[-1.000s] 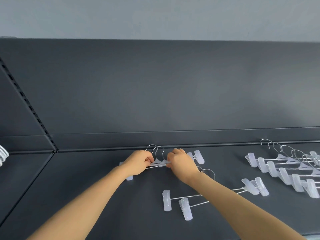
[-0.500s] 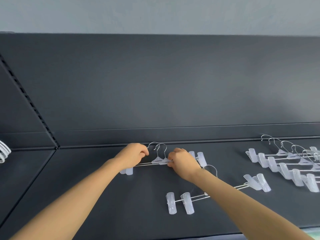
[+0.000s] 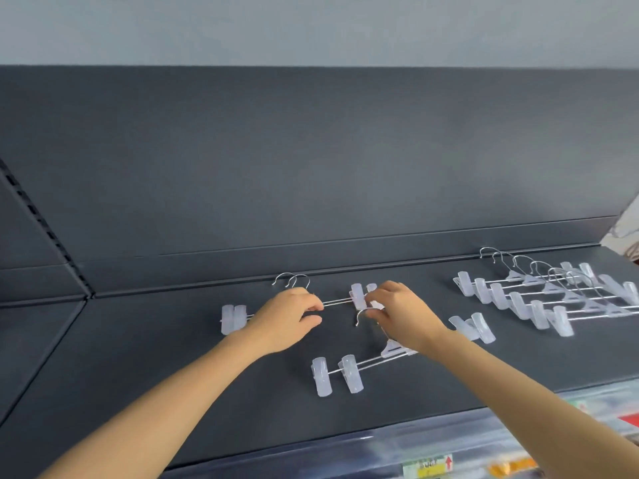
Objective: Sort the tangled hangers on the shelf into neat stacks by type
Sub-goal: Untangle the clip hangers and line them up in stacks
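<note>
head | both hands (image 3: 288, 318) (image 3: 403, 314) pinch 2 clip hangers (image 3: 340, 301) | middles hidden

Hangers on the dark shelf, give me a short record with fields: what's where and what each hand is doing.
surface: dark shelf
hanger type: clear clip hangers with metal hooks
back pair: two hangers lying together near the back edge
left hand: fingers closed on the back pair's bar
right hand: at the back pair's right clips, grip unclear
front pair: lying loose, partly under the right forearm
right group: overlapping row of hangers, untouched
</note>
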A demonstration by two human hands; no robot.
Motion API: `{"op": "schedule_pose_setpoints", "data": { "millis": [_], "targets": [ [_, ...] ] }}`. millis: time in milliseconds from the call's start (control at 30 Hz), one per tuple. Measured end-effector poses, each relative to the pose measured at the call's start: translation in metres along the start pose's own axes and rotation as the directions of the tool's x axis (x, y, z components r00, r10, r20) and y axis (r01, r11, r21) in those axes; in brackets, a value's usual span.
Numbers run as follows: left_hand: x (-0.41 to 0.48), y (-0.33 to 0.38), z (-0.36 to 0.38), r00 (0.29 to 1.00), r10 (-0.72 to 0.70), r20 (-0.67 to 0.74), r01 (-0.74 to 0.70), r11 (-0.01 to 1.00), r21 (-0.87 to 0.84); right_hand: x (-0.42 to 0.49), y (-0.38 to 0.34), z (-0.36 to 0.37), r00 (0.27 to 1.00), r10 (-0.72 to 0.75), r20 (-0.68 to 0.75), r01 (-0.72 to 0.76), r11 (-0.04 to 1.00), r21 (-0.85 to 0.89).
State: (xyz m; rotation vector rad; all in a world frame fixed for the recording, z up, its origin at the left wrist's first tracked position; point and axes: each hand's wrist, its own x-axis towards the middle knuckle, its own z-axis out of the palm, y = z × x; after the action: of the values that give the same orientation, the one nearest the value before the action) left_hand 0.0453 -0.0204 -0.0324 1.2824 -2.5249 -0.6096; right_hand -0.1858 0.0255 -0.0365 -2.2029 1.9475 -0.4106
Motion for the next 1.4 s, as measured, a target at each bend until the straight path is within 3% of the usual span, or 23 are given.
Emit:
{"op": "schedule_pose_setpoints", "data": {
  "millis": [200,333,500,700,833,1000,1067,1133,1267,1333,1400],
  "targets": [
    [0.004,0.038,0.034,0.977,0.069,0.201,-0.068,0.998,-0.013,-0.045,0.045,-0.017,0.987,0.145,0.066,-0.142,0.988,-0.055],
    [0.007,0.050,0.047,0.944,0.031,0.328,-0.023,0.999,-0.027,-0.064,0.054,-0.021,0.979,0.162,0.121,-0.143,0.978,-0.152],
    [0.014,0.060,0.053,0.937,0.012,0.348,0.031,0.992,-0.118,-0.074,0.051,-0.024,0.969,0.192,0.152,-0.152,0.958,-0.241],
    [0.021,0.069,0.057,0.927,0.061,0.370,-0.013,0.992,-0.129,-0.076,0.052,-0.024,0.955,0.158,0.252,-0.127,0.982,-0.138],
    [0.021,0.069,0.058,0.921,0.066,0.385,-0.013,0.990,-0.139,-0.075,0.048,-0.025,0.958,0.162,0.236,-0.144,0.985,-0.094],
    [0.020,0.066,0.055,0.951,0.063,0.304,-0.034,0.994,-0.099,-0.073,0.051,-0.022,0.950,0.152,0.272,-0.139,0.988,-0.064],
    [0.021,0.066,0.052,0.966,0.049,0.255,-0.027,0.996,-0.089,-0.072,0.051,-0.022,0.970,0.134,0.203,-0.121,0.990,-0.074],
    [0.023,0.064,0.051,0.978,0.031,0.204,-0.011,0.995,-0.097,-0.070,0.049,-0.025,0.994,0.109,0.024,-0.109,0.994,0.010],
    [0.025,0.060,0.048,0.994,-0.022,0.104,0.034,0.993,-0.115,-0.068,0.044,-0.033,0.950,0.090,-0.300,-0.081,0.996,0.040],
    [0.026,0.058,0.047,0.997,-0.041,0.065,0.047,0.994,-0.096,-0.070,0.047,-0.030,0.931,0.060,-0.361,-0.058,0.998,0.016],
    [0.025,0.056,0.046,0.999,-0.044,0.029,0.046,0.997,-0.064,-0.073,0.047,-0.028,0.943,0.031,-0.330,-0.024,0.999,0.023]
  ]
}}
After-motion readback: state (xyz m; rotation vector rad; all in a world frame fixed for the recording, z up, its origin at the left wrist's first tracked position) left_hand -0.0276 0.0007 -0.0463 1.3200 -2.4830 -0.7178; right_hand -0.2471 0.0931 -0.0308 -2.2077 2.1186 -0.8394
